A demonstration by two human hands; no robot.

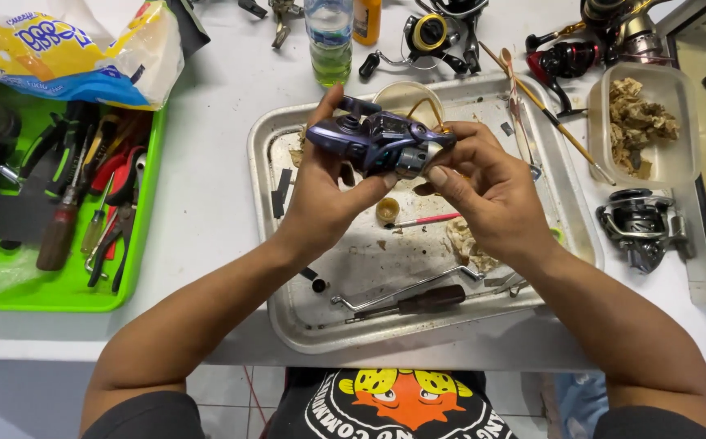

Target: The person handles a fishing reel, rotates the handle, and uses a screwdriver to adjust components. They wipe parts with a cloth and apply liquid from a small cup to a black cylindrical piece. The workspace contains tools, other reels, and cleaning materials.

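Both my hands hold a purple fishing reel body (377, 140) above the metal tray (271, 244); my left hand (324, 191) clasps its left end, my right hand (483, 191) pinches its silvery right end between thumb and fingers; a yellow-and-blue crinkled bag (76, 53) lies at the far left, above a green tray (60, 293) of hand tools; a clear bottle (328, 36) with greenish liquid stands beyond; a clear tub (653, 122) of brownish scraps sits right; everything rests on a white table (206, 187); pale floor tiles show below.
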